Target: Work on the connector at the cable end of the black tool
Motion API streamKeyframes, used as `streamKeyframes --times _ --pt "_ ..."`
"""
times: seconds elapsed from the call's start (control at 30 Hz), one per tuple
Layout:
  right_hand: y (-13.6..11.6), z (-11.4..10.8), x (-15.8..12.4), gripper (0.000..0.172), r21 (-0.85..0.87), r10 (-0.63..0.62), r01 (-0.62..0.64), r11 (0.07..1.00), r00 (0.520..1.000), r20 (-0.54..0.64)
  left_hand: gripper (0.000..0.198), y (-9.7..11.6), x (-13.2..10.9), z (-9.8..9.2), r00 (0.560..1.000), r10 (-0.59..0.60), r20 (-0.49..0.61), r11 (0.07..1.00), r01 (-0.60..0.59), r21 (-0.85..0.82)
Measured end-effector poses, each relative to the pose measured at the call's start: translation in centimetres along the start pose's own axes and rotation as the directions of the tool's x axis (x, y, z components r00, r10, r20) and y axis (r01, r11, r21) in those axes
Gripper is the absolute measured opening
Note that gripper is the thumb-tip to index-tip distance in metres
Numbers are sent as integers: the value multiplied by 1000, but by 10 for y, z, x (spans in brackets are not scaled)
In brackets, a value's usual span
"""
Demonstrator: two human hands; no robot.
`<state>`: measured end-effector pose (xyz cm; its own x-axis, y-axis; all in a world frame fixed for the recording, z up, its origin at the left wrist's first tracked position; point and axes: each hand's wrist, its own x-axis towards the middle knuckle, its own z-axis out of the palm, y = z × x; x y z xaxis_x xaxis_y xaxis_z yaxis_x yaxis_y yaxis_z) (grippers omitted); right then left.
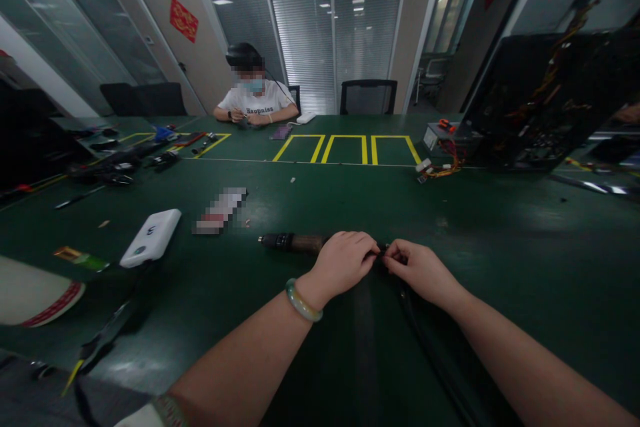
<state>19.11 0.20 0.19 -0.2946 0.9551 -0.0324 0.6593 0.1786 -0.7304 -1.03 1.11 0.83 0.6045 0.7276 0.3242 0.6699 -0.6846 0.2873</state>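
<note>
At the near edge both forearms are cut off by the frame, and a pale green bangle [303, 300] is worn on the left wrist. Between the forearms a dark cable [425, 340] is seen running toward the near edge. Against the dim green bench [525, 247] its course is hard to follow, and its near end is lost out of frame.

The dark tool [293, 242] is laid flat on the bench, lengthwise from left to right. Only its left part is shown, jutting out to the left of the left hand [345, 261]. The rest is covered by that hand, which is clenched over the body from above. The right hand [423, 271] is set just to the right, its fingertips pinched at the tool's right end and touching the left hand's fingers. The exact part gripped there is hidden and cannot be made out.

Near the left edge a white round object [30, 293] with a red band is cut off by the frame, and a white box [153, 233] is lying just beyond it. Farther off, yellow taped rectangles [345, 149] are marked on the bench. At the far right an open computer case [545, 100] with loose wires is partly cut off. At the far end a co-worker [255, 103] is seated, with both hands on something too small to identify.
</note>
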Motion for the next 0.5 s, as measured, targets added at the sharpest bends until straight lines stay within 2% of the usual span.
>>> streamKeyframes --times 0.5 --pt "5 3 1 14 14 -35 35 999 999 -20 15 1 0 2 1000 -7 -26 1000 7 4"
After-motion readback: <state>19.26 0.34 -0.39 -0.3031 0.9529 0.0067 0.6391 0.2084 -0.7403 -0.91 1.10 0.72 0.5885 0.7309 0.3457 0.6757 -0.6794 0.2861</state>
